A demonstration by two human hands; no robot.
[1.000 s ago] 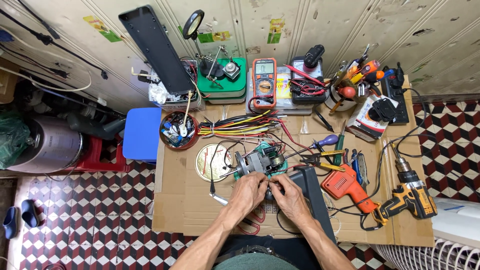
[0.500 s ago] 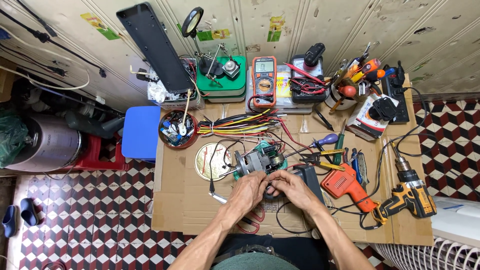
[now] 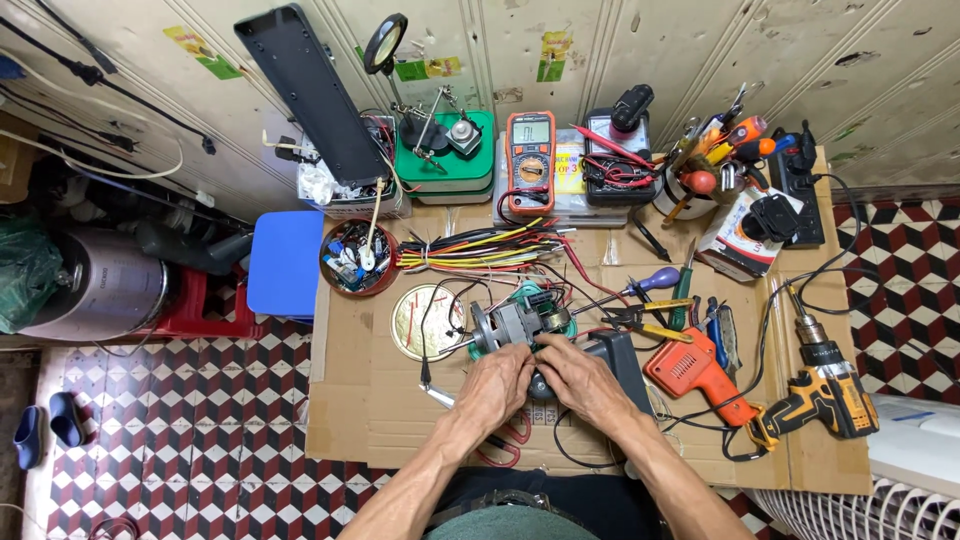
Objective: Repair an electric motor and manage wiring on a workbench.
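Beside the hands (image 3: 545,380), pliers (image 3: 650,318), perhaps, crowd the motor (image 3: 515,322).

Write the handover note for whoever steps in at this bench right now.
Left hand and right hand: both closed on the near end of the small motor, fingers meeting at a dark part there.
Motor: lies on the cardboard sheet, with its wires fanned out behind.
Tools: pliers and orange soldering gun lie to the right, untouched.
Done and left: cannot tell; the fingers hide the work.

Peeling panelled wall (image 3: 700,60), checkered tile floor (image 3: 180,440), perhaps a fan guard (image 3: 850,510).
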